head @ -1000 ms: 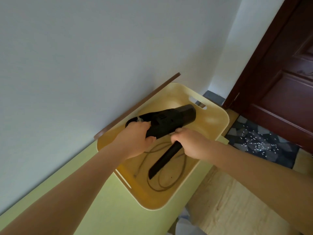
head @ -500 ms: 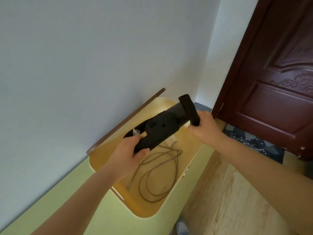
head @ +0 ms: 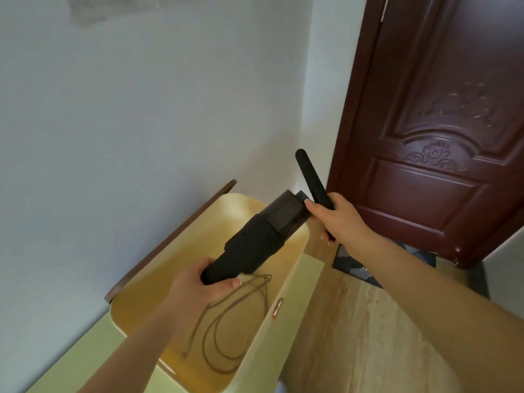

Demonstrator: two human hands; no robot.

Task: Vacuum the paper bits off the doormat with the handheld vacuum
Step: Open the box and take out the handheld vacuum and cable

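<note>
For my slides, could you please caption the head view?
Left hand holds handheld vacuum above yellow tray; right hand grips its nozzle attachment.

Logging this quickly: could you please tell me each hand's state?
Left hand: holding the vacuum.
Right hand: holding the nozzle.

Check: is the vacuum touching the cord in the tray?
Apart. The head view shows the vacuum held up by the left hand, with the cord lying below in the tray.
</note>
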